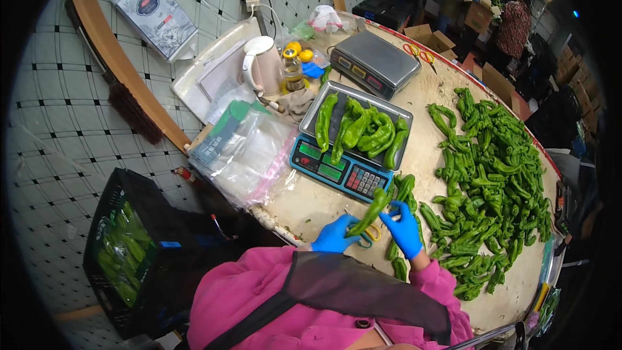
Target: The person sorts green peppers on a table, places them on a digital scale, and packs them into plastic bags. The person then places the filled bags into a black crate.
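Note:
A long green pepper is tilted in front of me, its lower end held in the blue-gloved fingers of my left hand. My right hand, also gloved in blue, is just right of it, thumb and fingers apart; whether they touch the pepper is unclear. Yellow-and-blue-handled scissors lie between my hands, partly covered. Loose peppers lie past and beneath my right hand. Beyond, a digital scale carries a metal tray with several green peppers on it.
A big pile of green peppers covers the table's right side. Clear plastic bags lie at left. Behind are a second scale, red-and-yellow scissors, a kettle and a jar. A black crate of bagged peppers stands lower left.

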`<state>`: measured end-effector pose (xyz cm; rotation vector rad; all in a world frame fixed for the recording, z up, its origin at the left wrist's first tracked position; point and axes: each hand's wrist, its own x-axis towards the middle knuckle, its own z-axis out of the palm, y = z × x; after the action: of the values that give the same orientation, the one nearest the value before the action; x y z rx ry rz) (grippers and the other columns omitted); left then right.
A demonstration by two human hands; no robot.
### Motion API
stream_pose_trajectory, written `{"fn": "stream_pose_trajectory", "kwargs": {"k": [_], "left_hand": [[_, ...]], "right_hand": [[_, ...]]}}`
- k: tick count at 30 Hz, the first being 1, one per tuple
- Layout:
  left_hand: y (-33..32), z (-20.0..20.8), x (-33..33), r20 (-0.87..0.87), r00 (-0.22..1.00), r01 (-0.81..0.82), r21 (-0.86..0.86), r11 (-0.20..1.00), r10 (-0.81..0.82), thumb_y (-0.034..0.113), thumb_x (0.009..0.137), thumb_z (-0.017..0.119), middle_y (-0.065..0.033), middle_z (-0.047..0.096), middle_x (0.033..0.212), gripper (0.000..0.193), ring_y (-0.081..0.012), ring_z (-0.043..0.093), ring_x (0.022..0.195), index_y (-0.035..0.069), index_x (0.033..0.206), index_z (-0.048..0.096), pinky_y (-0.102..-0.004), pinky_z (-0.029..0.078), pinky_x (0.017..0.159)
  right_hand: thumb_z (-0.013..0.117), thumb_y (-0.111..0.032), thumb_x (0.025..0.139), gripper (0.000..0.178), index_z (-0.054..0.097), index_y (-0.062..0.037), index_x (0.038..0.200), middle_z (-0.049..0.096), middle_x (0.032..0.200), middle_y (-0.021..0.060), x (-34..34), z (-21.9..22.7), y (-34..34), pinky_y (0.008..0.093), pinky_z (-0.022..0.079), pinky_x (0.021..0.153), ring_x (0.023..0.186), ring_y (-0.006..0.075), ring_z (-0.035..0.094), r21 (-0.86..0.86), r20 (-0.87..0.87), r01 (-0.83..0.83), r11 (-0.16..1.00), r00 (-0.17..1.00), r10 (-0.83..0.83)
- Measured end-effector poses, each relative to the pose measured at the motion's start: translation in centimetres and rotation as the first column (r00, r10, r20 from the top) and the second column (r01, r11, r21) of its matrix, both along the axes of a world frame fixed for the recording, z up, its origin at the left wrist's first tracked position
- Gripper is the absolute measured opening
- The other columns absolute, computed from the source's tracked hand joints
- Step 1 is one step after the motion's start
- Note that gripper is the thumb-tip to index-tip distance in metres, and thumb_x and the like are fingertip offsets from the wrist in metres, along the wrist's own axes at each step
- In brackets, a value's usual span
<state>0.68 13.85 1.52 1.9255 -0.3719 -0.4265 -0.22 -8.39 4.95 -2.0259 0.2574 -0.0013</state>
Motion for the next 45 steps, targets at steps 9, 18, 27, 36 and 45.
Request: {"fn": "stream_pose_trajectory", "kwargs": {"k": [9,18,27,36,45], "left_hand": [[-8.0,0.3,-1.8,0.040,0.869,0.495,-0.043,0.868,-0.494,0.012,0.084,0.072,-0.0095,0.054,0.104,0.058,-0.0172,0.053,0.074,0.013,0.137,0.047,-0.0312,0.048,0.066],[-9.8,-3.2,-3.7,-0.108,0.916,0.377,-0.092,0.922,-0.385,0.001,0.083,0.066,0.0002,0.058,0.087,0.045,-0.0072,0.048,0.069,0.009,0.127,0.059,-0.0217,0.042,0.062],[-11.6,-4.0,-4.9,-0.158,0.862,0.484,-0.021,0.875,-0.481,0.004,0.086,0.065,0.0007,0.058,0.087,0.036,-0.0085,0.052,0.075,0.010,0.121,0.063,-0.0237,0.045,0.066],[-10.6,-1.7,-5.9,-0.025,0.887,0.462,0.061,0.885,-0.462,0.015,0.088,0.066,-0.0100,0.060,0.094,0.030,-0.0226,0.060,0.084,0.008,0.117,0.060,-0.0343,0.050,0.073],[-2.0,-3.0,-0.8,0.227,0.974,-0.009,0.108,0.994,-0.016,0.012,0.083,0.072,-0.0091,0.061,0.090,0.020,-0.0244,0.061,0.081,0.008,0.100,0.064,-0.0352,0.050,0.073]], "right_hand": [[0.065,-0.017,0.091,0.017,0.056,-0.0030,0.094,0.057,0.069,0.0053,-9.9,-3.6,-3.5,0.0273,0.046,0.053,0.059,0.0134,0.056,0.633,-0.184,0.435,0.640,0.888,-0.421],[0.059,-0.019,0.087,0.020,0.060,-0.0035,0.100,0.058,0.071,0.0064,-28.8,-6.5,-10.1,0.0269,0.047,0.049,0.055,0.0133,0.055,0.521,-0.213,0.825,0.216,0.371,-0.904],[0.070,-0.038,0.083,0.049,0.055,0.0012,0.108,0.061,0.084,0.0140,-56.7,-24.4,-12.2,0.0414,0.051,0.068,0.073,0.0285,0.061,-0.111,-0.270,0.948,-0.299,-0.318,-0.909],[0.063,-0.005,0.088,0.040,0.053,-0.0063,0.127,0.054,0.106,0.0044,-31.2,-8.8,-14.2,0.0285,0.044,0.076,0.086,0.0137,0.051,-0.015,0.211,0.886,0.464,0.456,-0.864],[0.061,-0.003,0.087,0.027,0.062,-0.0070,0.114,0.058,0.091,0.0000,-18.7,-8.0,-7.7,0.0260,0.043,0.066,0.075,0.0093,0.050,0.071,0.225,0.542,0.837,0.809,-0.543]]}}
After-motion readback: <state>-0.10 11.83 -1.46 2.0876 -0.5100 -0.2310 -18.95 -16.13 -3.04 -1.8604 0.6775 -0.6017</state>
